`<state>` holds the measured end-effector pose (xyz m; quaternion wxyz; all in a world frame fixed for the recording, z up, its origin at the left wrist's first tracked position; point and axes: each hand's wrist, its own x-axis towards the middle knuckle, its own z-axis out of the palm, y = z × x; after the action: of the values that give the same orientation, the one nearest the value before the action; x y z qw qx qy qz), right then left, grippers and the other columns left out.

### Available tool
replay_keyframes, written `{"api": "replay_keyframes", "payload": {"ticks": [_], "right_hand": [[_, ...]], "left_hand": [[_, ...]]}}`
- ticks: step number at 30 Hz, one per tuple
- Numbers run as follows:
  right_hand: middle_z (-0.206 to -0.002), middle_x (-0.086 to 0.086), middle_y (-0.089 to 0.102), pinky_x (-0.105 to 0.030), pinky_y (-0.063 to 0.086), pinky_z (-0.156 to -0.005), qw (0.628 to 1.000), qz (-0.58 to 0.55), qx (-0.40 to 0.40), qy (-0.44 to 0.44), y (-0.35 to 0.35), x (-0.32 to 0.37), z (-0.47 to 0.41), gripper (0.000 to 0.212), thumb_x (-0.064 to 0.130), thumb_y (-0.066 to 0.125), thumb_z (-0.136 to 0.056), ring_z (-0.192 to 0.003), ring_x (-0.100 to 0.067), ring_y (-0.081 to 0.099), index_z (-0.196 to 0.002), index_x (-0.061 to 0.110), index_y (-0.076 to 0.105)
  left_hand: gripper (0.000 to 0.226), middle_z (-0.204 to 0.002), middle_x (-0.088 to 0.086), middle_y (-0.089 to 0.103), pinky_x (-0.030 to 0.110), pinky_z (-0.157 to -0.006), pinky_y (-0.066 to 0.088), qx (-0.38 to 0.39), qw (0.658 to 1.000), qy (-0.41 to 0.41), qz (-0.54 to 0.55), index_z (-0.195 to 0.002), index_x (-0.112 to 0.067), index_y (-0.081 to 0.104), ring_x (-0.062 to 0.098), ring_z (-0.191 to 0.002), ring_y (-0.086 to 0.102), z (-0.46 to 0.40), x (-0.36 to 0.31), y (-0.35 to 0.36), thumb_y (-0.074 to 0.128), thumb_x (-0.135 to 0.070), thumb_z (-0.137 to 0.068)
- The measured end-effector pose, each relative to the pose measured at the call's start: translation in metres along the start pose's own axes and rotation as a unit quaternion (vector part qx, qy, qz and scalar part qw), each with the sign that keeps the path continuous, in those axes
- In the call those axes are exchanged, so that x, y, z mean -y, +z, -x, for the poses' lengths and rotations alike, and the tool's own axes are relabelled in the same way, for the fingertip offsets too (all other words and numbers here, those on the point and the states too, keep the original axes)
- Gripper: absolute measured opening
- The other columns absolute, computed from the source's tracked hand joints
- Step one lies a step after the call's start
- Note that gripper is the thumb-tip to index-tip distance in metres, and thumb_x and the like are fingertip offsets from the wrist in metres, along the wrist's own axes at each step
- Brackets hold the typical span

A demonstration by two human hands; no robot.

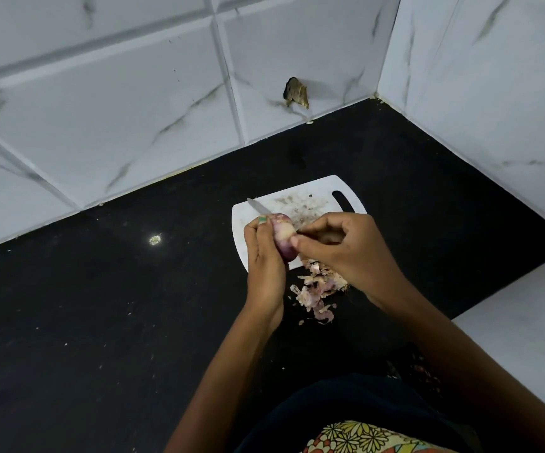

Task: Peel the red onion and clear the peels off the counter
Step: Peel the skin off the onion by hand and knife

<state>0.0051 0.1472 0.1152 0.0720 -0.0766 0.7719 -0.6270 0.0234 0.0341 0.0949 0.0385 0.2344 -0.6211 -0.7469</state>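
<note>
Covering most of the red onion, both hands hide the knife handle

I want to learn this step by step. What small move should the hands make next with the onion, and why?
Probably the right hand should pull away the skin it pinches on the red onion, which the left hand holds over the cutting board, then drop it on the peel pile. Papery skin still seems to cover part of the onion.
</note>
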Motion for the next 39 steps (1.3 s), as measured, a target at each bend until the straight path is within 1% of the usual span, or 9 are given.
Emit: {"api": "replay_keyframes", "payload": {"ticks": [3, 7, 12, 18, 22, 28, 30, 34, 39], "right_hand": [[-0.079, -0.001, 0.074, -0.029, 0.059, -0.073, 0.999, 0.037, 0.0, -0.007, 0.003, 0.0003, 0.0005, 0.022, 0.014, 0.082, -0.068, -0.074, -0.01, 0.071, -0.085, 0.007, 0.07], [-0.075, -0.003, 0.073, -0.034, 0.06, -0.073, 0.999, 0.045, 0.006, 0.008, -0.002, -0.001, -0.0043, 0.013, 0.007, 0.078, -0.068, -0.072, -0.016, 0.071, -0.079, 0.005, 0.072], [-0.069, -0.012, 0.072, -0.034, 0.057, -0.067, 1.0, 0.005, 0.007, 0.012, -0.005, -0.0007, -0.0046, 0.003, -0.003, 0.071, -0.073, -0.065, -0.024, 0.069, -0.075, -0.001, 0.071], [-0.076, -0.008, 0.073, -0.025, 0.058, -0.066, 0.999, -0.017, 0.026, 0.022, -0.0044, 0.0011, -0.0016, 0.018, 0.014, 0.081, -0.071, -0.072, -0.021, 0.071, -0.081, 0.004, 0.07], [-0.073, -0.006, 0.072, -0.024, 0.057, -0.063, 1.0, 0.0, 0.015, 0.025, -0.0038, 0.0012, -0.003, 0.013, 0.008, 0.08, -0.069, -0.068, -0.017, 0.069, -0.076, 0.004, 0.07], [-0.066, -0.011, 0.071, -0.023, 0.053, -0.057, 0.999, -0.027, 0.003, 0.035, -0.004, 0.0007, -0.0028, 0.005, -0.004, 0.071, -0.071, -0.06, -0.018, 0.066, -0.07, 0.001, 0.07], [-0.07, -0.013, 0.072, -0.02, 0.053, -0.057, 0.998, -0.05, 0.01, 0.041, -0.0047, 0.0014, -0.0018, 0.003, -0.001, 0.073, -0.074, -0.061, -0.017, 0.068, -0.076, -0.002, 0.07], [-0.079, -0.008, 0.074, -0.022, 0.057, -0.068, 0.998, -0.033, 0.027, 0.041, -0.0041, 0.0003, 0.0011, 0.023, 0.016, 0.082, -0.069, -0.074, -0.017, 0.072, -0.083, 0.003, 0.07], [-0.075, -0.006, 0.073, -0.026, 0.056, -0.069, 0.999, -0.019, 0.008, 0.043, -0.0018, -0.0036, -0.0005, 0.012, 0.008, 0.08, -0.069, -0.072, -0.018, 0.07, -0.077, 0.005, 0.071]], "left_hand": [[0.03, -0.095, -0.004, 0.059, 0.021, -0.066, 0.044, -0.002, 1.0, -0.008, -0.004, -0.116, -0.016, 0.048, 0.006, -0.079, 0.055, 0.0018, -0.0009, 0.002, 0.031, -0.037, -0.102], [0.034, -0.103, 0.002, 0.06, 0.027, -0.076, 0.046, 0.007, 1.0, -0.018, -0.002, -0.117, -0.013, 0.051, 0.012, -0.088, 0.056, -0.0003, 0.0014, -0.0008, 0.035, -0.038, -0.1], [0.029, -0.097, 0.003, 0.057, 0.021, -0.062, 0.043, 0.023, 0.999, -0.022, 0.004, -0.099, -0.018, 0.056, 0.009, -0.076, 0.052, -0.0018, 0.0029, -0.0017, 0.034, -0.037, -0.101], [0.034, -0.095, 0.003, 0.056, 0.016, -0.058, 0.047, 0.02, 1.0, 0.011, -0.003, -0.114, -0.009, 0.052, 0.008, -0.077, 0.053, -0.0022, 0.0025, -0.0014, 0.031, -0.032, -0.102], [0.031, -0.095, 0.004, 0.055, 0.024, -0.067, 0.047, 0.026, 0.999, 0.021, -0.008, -0.113, -0.01, 0.053, 0.012, -0.082, 0.053, -0.0009, 0.0018, -0.0017, 0.032, -0.03, -0.102], [0.03, -0.098, 0.006, 0.055, 0.025, -0.067, 0.043, 0.031, 0.999, -0.013, 0.02, -0.092, -0.022, 0.057, 0.012, -0.08, 0.051, -0.0004, 0.0031, -0.0003, 0.033, -0.037, -0.101], [0.031, -0.097, 0.007, 0.055, 0.023, -0.064, 0.044, 0.029, 0.999, -0.022, 0.04, -0.093, -0.02, 0.057, 0.013, -0.079, 0.05, -0.0003, 0.0032, -0.0006, 0.033, -0.038, -0.101], [0.03, -0.094, 0.005, 0.051, 0.016, -0.055, 0.045, 0.019, 1.0, 0.001, 0.02, -0.1, -0.014, 0.052, 0.008, -0.074, 0.05, -0.0014, 0.0041, -0.0013, 0.032, -0.036, -0.101], [0.026, -0.09, 0.001, 0.051, 0.017, -0.056, 0.043, 0.017, 1.0, 0.014, 0.009, -0.101, -0.014, 0.053, 0.007, -0.069, 0.048, 0.0001, 0.0041, -0.0007, 0.033, -0.031, -0.101]]}}
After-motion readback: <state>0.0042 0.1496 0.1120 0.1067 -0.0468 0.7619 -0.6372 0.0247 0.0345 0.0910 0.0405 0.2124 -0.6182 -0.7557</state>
